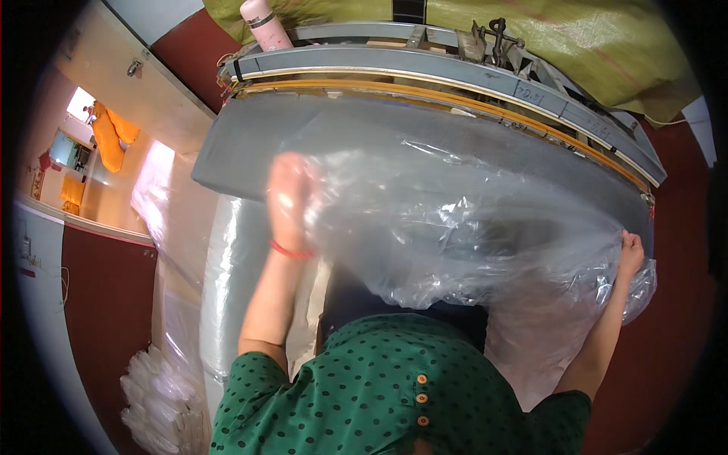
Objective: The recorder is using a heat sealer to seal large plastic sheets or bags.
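A wide sheet of clear plastic film (455, 220) stretches in front of me over a grey padded work surface (364, 125). Its near edge hangs crumpled close to my body. My right hand (631, 254) pinches the film at its right end, and more of it bunches below the wrist. On the left, my left hand (292, 186) is raised at the other end of the film, a red band around its wrist. Motion smears its fingers, so I cannot make out whether they grip the film.
Behind the work surface runs a long grey metal frame (341, 61) with a yellowish strip and a dark clamp (497, 42). A pink bottle (265, 26) stands at its left. A roll of film (224, 280) and a heap of clear plastic (163, 398) lie left, near an open door (129, 68).
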Demonstrator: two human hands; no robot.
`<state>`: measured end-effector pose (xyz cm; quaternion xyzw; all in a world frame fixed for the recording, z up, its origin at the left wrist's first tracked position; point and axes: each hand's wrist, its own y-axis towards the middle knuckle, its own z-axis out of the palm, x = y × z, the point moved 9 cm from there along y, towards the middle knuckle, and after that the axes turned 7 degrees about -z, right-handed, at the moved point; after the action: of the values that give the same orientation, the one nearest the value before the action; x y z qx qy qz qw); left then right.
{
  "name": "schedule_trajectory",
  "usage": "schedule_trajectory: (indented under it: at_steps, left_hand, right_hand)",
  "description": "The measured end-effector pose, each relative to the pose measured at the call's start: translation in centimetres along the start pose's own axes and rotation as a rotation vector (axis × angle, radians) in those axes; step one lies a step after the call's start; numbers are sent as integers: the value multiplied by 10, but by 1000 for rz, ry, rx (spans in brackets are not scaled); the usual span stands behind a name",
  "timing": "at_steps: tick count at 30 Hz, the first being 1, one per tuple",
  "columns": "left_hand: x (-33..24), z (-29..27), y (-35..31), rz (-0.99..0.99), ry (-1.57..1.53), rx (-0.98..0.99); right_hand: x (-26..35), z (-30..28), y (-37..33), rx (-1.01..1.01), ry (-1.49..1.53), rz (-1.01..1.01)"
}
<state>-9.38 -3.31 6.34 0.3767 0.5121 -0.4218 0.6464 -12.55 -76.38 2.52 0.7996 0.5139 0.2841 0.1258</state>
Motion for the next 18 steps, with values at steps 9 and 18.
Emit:
schedule_trajectory:
  at_steps: [9,18]
  left_hand:
    - [32,-86,112,184,1125,-171]
    - [-13,-3,63,717,1420,103]
  right_hand:
    - [1,7,3,3,105,-47]
    - [-8,9,4,17,119,-70]
